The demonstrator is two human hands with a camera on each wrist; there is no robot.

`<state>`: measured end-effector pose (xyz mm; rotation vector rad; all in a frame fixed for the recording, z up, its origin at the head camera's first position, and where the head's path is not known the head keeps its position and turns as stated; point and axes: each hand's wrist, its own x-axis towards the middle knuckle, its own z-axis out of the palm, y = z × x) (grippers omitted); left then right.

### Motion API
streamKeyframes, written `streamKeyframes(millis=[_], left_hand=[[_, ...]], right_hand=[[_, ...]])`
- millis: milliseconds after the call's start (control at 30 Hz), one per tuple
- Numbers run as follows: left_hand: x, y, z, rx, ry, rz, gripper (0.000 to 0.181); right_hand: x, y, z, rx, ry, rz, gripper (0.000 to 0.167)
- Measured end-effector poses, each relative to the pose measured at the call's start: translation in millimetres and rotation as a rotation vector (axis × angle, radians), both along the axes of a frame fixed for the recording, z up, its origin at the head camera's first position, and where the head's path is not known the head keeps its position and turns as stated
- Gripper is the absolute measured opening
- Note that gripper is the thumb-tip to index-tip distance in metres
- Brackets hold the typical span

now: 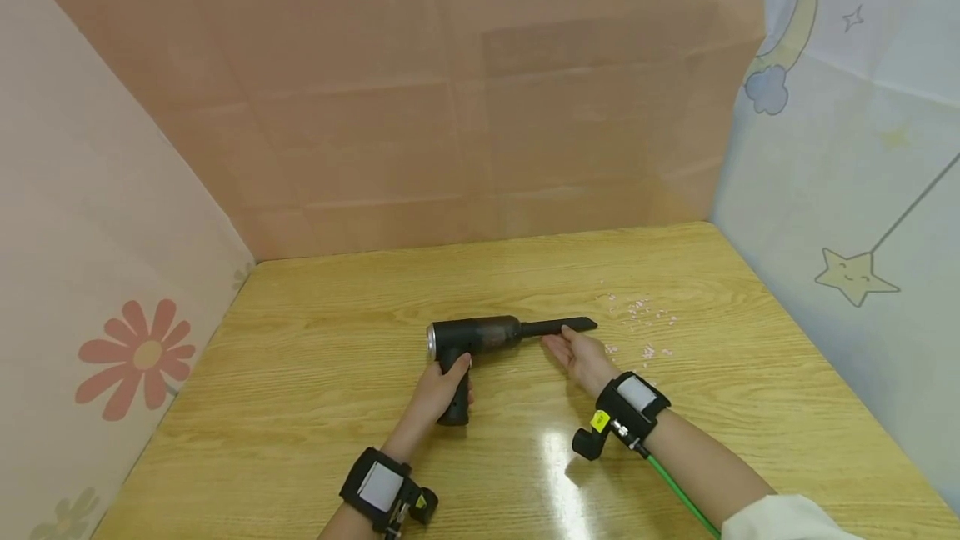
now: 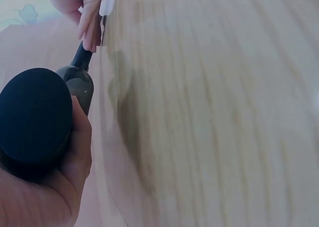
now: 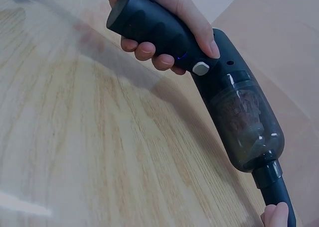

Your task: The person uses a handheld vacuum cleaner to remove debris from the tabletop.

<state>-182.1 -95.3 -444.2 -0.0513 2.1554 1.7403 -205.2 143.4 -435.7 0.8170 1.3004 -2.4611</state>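
A black handheld vacuum cleaner (image 1: 476,334) is held sideways above the wooden table, its slim nozzle (image 1: 542,327) pointing right. Around its handle curl the fingers of my left hand (image 1: 437,392). The right wrist view shows the left thumb along the handle near a pale button (image 3: 201,68), and the see-through dust cup (image 3: 246,122). My right hand (image 1: 588,362) pinches the nozzle near its far end, thumb over it and fingers beneath. In the left wrist view the handle's base (image 2: 35,120) fills the near left, with the right hand (image 2: 82,8) beyond.
Small pinkish scraps (image 1: 639,307) lie scattered on the wooden table (image 1: 315,390), just right of the nozzle tip. A brown backdrop (image 1: 360,107) rises behind, with printed sheets (image 1: 847,190) at both sides. Each wrist wears a strapped camera; a green cable (image 1: 678,490) runs along the right forearm.
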Motion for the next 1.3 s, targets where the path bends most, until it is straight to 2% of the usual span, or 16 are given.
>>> streamKeyframes(millis=[233, 400, 667, 900, 1300], left_hand=[[3.4, -1.9, 1.0, 0.002, -0.007, -0.011, 0.044], [8.1, -4.8, 2.1, -0.01, 0.002, -0.024, 0.047], [12.3, -12.8, -3.4, -0.023, 0.007, -0.032, 0.049], [18.4, -15.9, -0.8, -0.021, 0.007, -0.061, 0.05], [21.0, -15.8, 0.6, -0.021, 0.014, -0.102, 0.049]], right_hand=[[4.6, -2, 0.7, 0.016, -0.008, -0.004, 0.049], [11.7, -4, 0.3, -0.009, -0.011, -0.023, 0.05], [23.1, -8, -3.3, -0.005, 0.014, -0.013, 0.05], [32.1, -11, -4.8, -0.002, 0.006, -0.041, 0.05], [43.4, -6, -4.9, -0.013, 0.002, -0.047, 0.05]])
